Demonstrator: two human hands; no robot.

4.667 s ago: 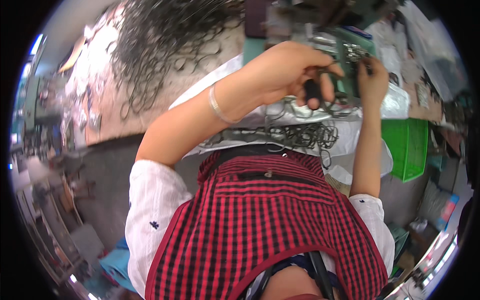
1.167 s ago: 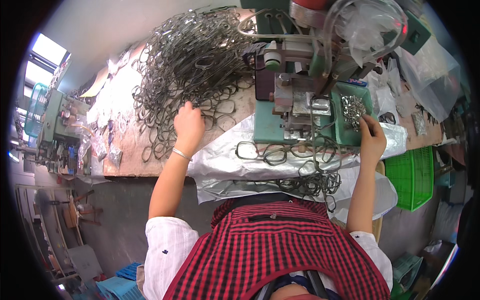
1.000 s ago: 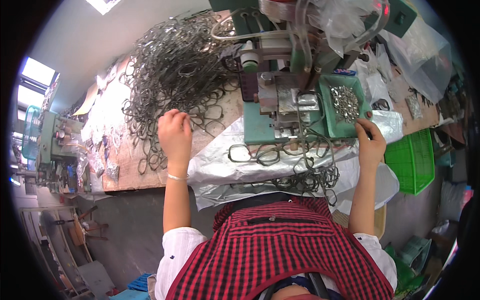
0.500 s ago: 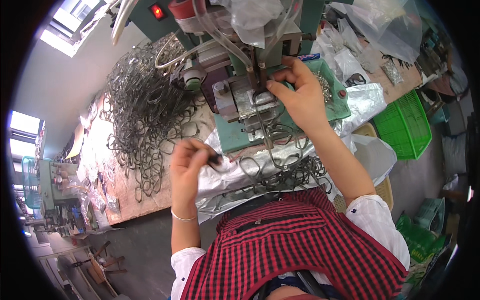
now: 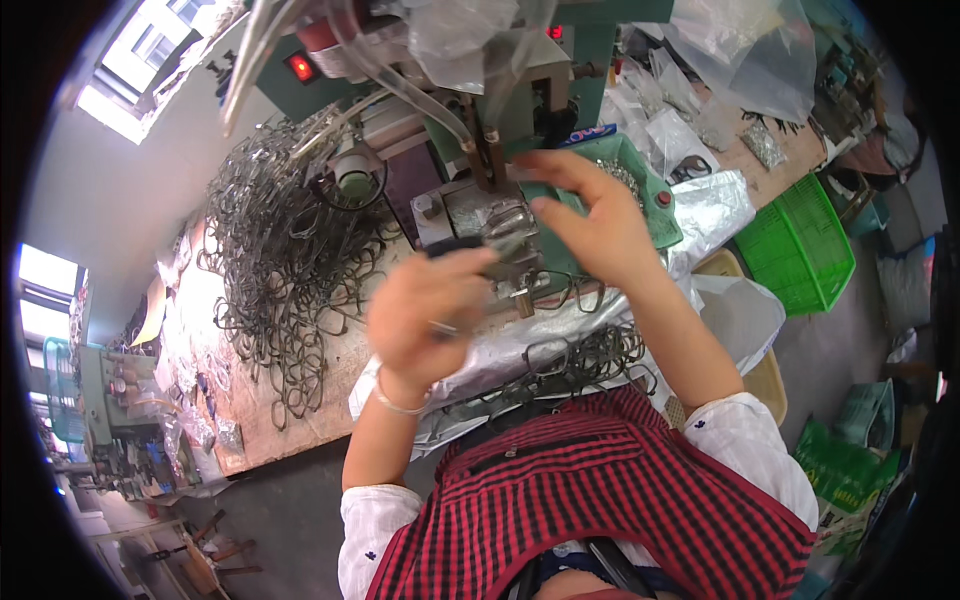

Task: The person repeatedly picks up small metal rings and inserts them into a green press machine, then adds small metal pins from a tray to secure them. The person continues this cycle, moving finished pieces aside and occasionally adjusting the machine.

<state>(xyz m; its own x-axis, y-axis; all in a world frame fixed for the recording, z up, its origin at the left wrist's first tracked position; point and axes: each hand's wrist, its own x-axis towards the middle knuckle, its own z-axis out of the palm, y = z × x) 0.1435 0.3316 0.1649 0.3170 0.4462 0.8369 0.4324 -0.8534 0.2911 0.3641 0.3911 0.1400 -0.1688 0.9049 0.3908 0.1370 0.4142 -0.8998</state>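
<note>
My left hand (image 5: 425, 310), blurred by motion, is raised in front of the green bench machine (image 5: 580, 85). Its fingers are curled, and a small dark piece (image 5: 457, 246) shows at them, too smeared to name. My right hand (image 5: 605, 220) reaches to the machine's metal fixture (image 5: 500, 220), thumb and forefinger apart with nothing seen between them. Above the fixture stand two narrow upright holders (image 5: 487, 165). A thin wire eyeglass frame (image 5: 575, 292) lies just below the fixture. More dark eyeglass frames (image 5: 590, 360) are piled on silvery sheeting near my apron.
A large heap of wire eyeglass frames (image 5: 280, 240) covers the bench left of the machine. On the right, a green tray (image 5: 660, 225) holds small metal parts. Clear plastic bags (image 5: 740, 50) lie behind it. A bright green basket (image 5: 800, 250) stands beyond the bench's right edge.
My left hand has risen and moved right, toward the fixture. My right thumb and forefinger have drawn back slightly from it. The eyeglass frame that hung from the fixture no longer hangs there.
</note>
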